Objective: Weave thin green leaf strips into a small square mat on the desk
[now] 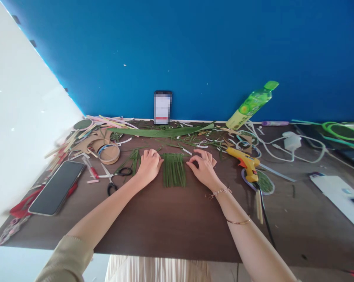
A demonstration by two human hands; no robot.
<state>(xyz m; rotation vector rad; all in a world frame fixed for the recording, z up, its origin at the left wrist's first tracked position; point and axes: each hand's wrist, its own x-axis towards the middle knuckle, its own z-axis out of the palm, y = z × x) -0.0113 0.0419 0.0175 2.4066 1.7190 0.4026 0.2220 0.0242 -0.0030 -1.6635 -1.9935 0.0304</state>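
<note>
A row of narrow green leaf strips (pixel 174 170) lies side by side on the dark table, between my two hands. My left hand (pixel 149 166) is closed, its fingertips pressed together at the upper left edge of the strips; whatever they pinch is too small to tell. On the other side my right hand (pixel 204 166) is curled, thumb and forefinger brought together close to the strips' right edge. Any thin piece in that pinch cannot be made out. Black-handled scissors (pixel 112 181) lie spread, left of my left hand.
A yellow glue gun (pixel 244 159) rests on the right with its cord. Behind lie a long green leaf (pixel 165 132) and scattered scraps. A phone (pixel 162 107) and a green bottle (pixel 250 107) lean on the blue wall. Another phone (pixel 57 188) and a cardboard ring (pixel 109 154) are left.
</note>
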